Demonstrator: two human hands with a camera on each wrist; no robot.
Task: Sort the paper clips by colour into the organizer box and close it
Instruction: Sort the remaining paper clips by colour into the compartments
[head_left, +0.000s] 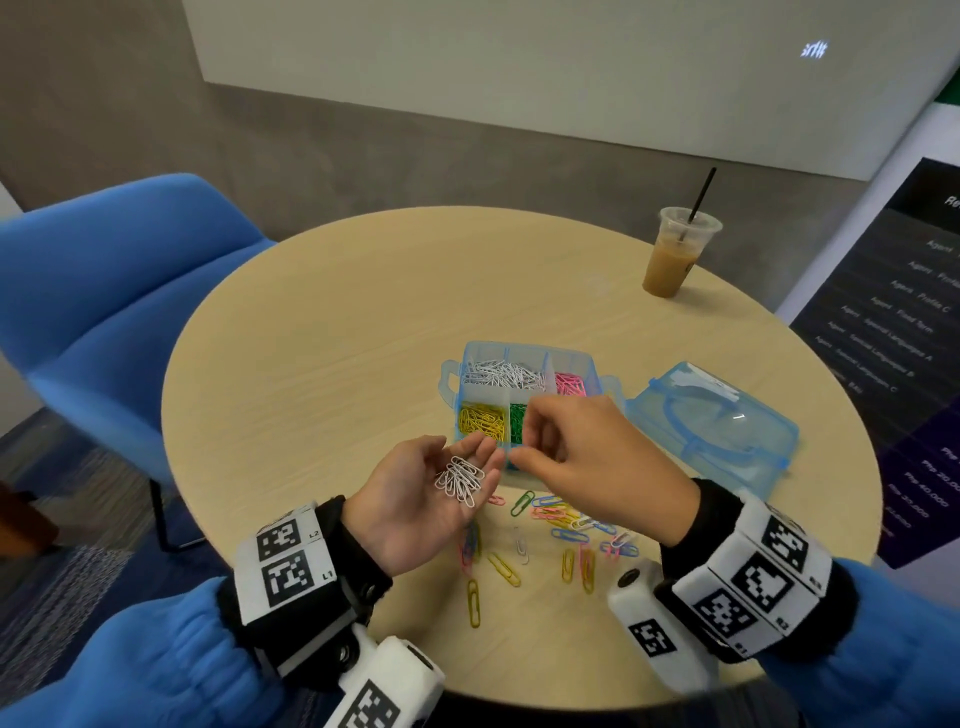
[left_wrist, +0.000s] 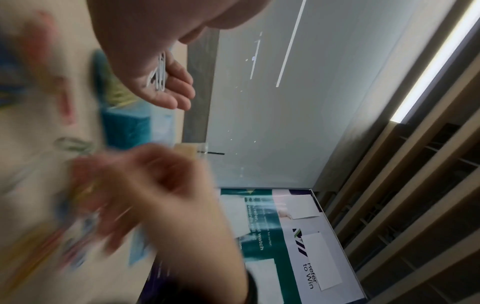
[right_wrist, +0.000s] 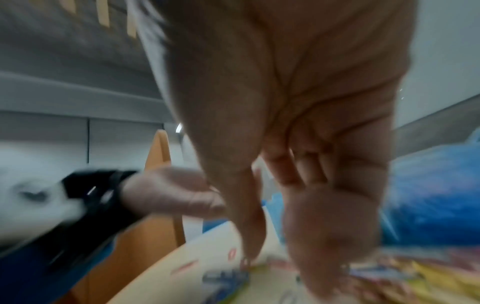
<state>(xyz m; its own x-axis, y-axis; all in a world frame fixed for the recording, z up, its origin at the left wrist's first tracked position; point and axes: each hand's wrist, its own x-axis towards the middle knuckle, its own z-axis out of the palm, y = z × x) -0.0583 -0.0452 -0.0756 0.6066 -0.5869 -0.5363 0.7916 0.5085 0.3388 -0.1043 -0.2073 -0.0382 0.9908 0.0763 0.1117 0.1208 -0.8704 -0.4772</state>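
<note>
My left hand (head_left: 462, 460) is held palm up above the table's near side, and a small heap of white paper clips (head_left: 460, 480) lies in its cupped palm, also seen as white clips (left_wrist: 159, 76) in the left wrist view. My right hand (head_left: 524, 444) hovers just right of it, over the front of the blue organizer box (head_left: 524, 353), fingers loosely bent with nothing seen in them. The box stands uncovered with white clips (head_left: 504, 371), pink clips (head_left: 569, 383), yellow clips (head_left: 482, 421) and green clips (head_left: 518, 423) in separate compartments. Its blue lid (head_left: 711, 421) lies to the right.
Several loose mixed-colour clips (head_left: 550, 540) are scattered on the round wooden table (head_left: 337, 338) beneath my hands. An iced coffee cup (head_left: 675, 254) with a straw stands at the far right. A blue chair (head_left: 119, 296) is at the left.
</note>
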